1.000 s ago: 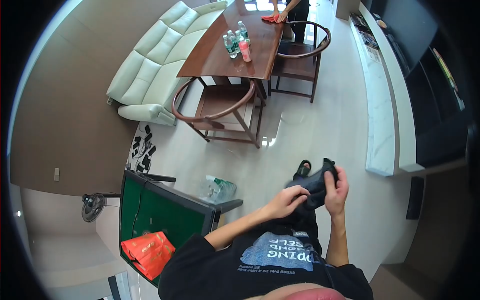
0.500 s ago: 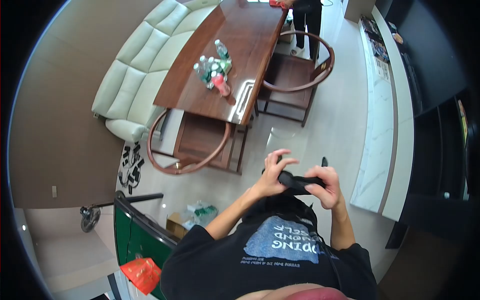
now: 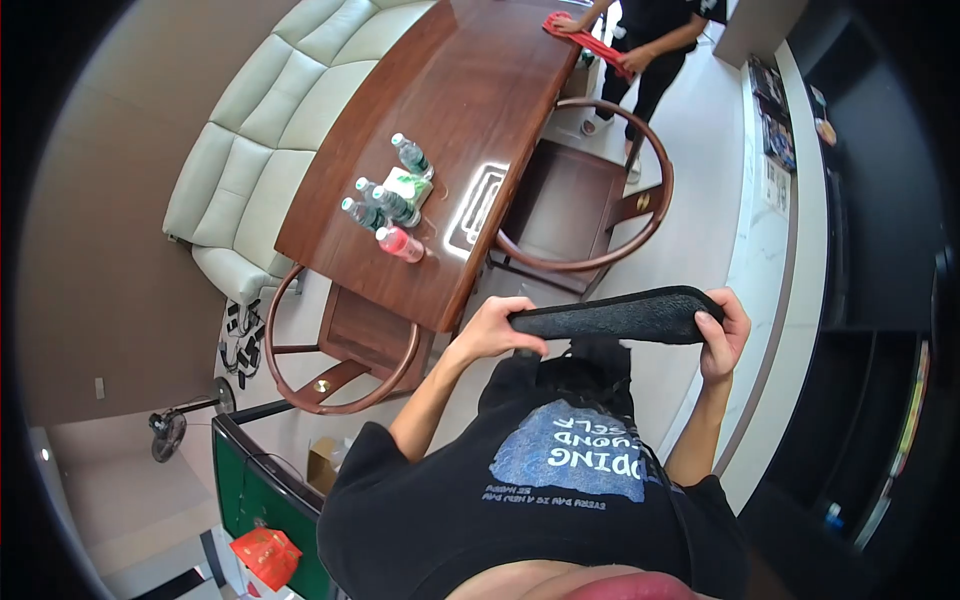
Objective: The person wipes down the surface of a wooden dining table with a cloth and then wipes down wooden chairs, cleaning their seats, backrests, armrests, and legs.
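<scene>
A folded black cloth (image 3: 610, 318) with a fuzzy surface and a bordered edge is stretched between my two hands in front of my waist. My left hand (image 3: 500, 328) pinches its narrower end, thumb below and fingers above. At the wider, rounded end, my right hand (image 3: 728, 335) is closed around the edge. The cloth hangs in the air, apart from the table. Part of it behind my fingers is hidden.
A long wooden table (image 3: 470, 100) carries several bottles (image 3: 395, 205), with round-backed chairs (image 3: 560, 190) beside it. Across it, a co-worker's hand holds a red cloth (image 3: 590, 42). A pale sofa (image 3: 240, 170) stands left, a green board (image 3: 250, 470) lower left, a marble ledge (image 3: 750, 270) right.
The black cloth was bunched between my close hands; now they are farther apart and it is drawn out lengthwise. My view has shifted, showing more of the co-worker and the red cloth.
</scene>
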